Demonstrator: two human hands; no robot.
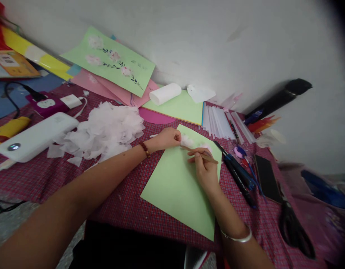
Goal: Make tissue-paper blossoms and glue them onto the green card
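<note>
A green sheet of paper [175, 186] lies slanted on the table before me, with fluffy white and pale pink tissue tufts [186, 141] near its far edge. My right hand [204, 170] rests over the sheet's right side, closed around a thin tan stick [202, 154]. The stick's tip points left at the tufts. My left hand [168, 138] is closed at the sheet's far left edge, its fingertips beside the tufts; anything pinched there is too small to make out. Left of that hand spreads a heap of white tissue pieces [113, 123].
A green sheet with blossoms and dark twigs [119, 69] leans behind. White paper strips [218, 121], a utility knife [236, 168], a black marker [239, 185], a dark phone-like slab [267, 177] and black scissors [294, 228] lie right. A white power bank [39, 136] lies left.
</note>
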